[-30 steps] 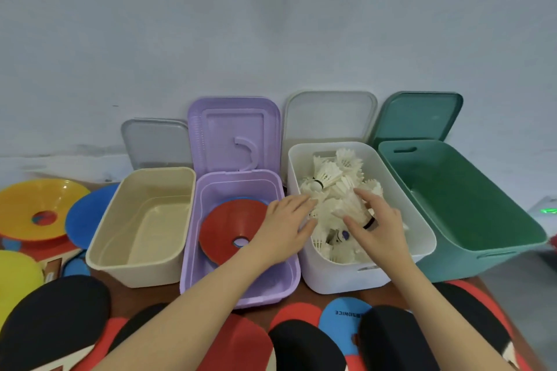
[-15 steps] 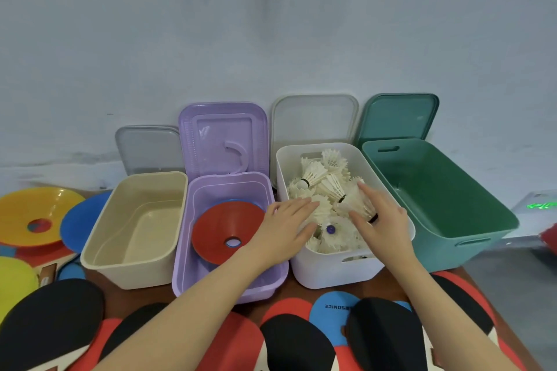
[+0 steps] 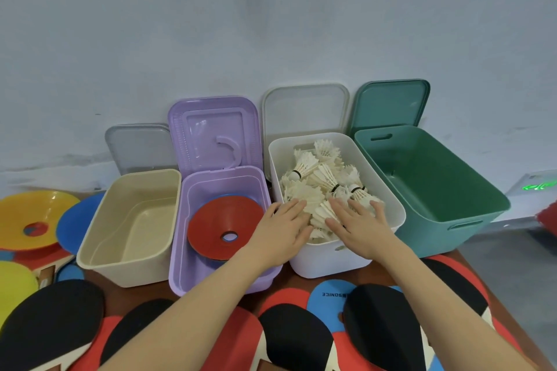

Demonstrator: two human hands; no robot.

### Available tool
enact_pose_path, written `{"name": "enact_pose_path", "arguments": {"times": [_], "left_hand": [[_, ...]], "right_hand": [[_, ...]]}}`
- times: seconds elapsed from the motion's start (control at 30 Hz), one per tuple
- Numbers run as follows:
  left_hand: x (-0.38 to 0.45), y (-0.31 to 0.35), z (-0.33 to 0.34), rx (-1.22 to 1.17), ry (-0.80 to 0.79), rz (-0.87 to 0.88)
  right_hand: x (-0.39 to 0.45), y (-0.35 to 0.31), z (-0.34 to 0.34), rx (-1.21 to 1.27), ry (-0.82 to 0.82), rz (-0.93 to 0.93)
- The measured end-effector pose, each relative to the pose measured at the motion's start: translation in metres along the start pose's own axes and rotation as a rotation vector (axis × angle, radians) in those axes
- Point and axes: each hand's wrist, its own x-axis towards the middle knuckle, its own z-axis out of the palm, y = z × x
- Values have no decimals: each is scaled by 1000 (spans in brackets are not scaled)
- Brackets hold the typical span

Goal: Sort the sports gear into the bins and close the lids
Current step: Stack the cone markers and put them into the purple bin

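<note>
Your left hand [image 3: 278,230] and right hand [image 3: 360,227] both lie flat on the shuttlecocks [image 3: 324,187] in the white bin [image 3: 328,259], fingers straight, gripping nothing. A second ago the right fingers were curled into the pile; now they're spread, so you've gone from handling to pressing the heap down. The pile sits lower toward the front wall, though your hands hide that edge, so I can't confirm it clears the rim. Its lid [image 3: 306,108] stands open against the wall, same as the other three. Purple bin [image 3: 193,274] holds the red cone [image 3: 223,229] over a blue one; beige bin [image 3: 126,268] and green bin [image 3: 434,187] hold nothing. Paddles [image 3: 297,337] are unsorted in front. Likely next: shut the white lid.
</note>
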Motion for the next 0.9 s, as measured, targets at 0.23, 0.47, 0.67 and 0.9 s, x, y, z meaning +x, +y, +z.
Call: {"name": "enact_pose_path", "arguments": {"times": [0.23,0.47,0.67,0.9], "left_hand": [[-10,-15,-22,-10,38,-54],[-69,-73,-56,-4,135,-211],[-158,-148,-93,24,188,-242],[-278,-224,-117,0,105,-322]], "right_hand": [[-9,-26,-1,27,327,93],[-6,-119,-10,205,569,-34],[-12,-234,6,317,483,-119],[-30,-369,31,343,410,-189]]}}
